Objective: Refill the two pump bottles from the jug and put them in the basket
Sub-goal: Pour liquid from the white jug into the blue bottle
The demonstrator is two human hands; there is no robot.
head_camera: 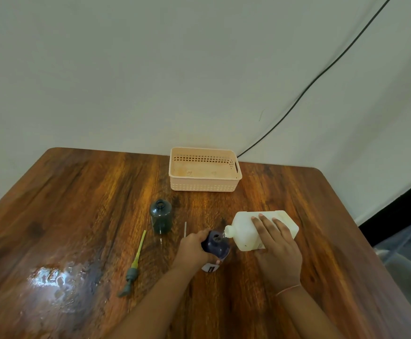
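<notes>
- Right hand [276,250] grip clasps the tilted white jug [243,228].
- Left hand [192,248] grip wraps the purple bottle [215,243], at the jug's nine o'clock.
- Second bottle [161,216] stands uncapped at the purple bottle's ten o'clock.

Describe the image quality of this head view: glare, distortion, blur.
Head view: a bright patch of glare sits on the glossy wooden table at lower left, washing out the grain; wide-angle distortion bows the table's edges and the cable on the wall; light is soft, shadows weak; the white jug is nearly overexposed; the left hand and right hand look slightly soft.
</notes>
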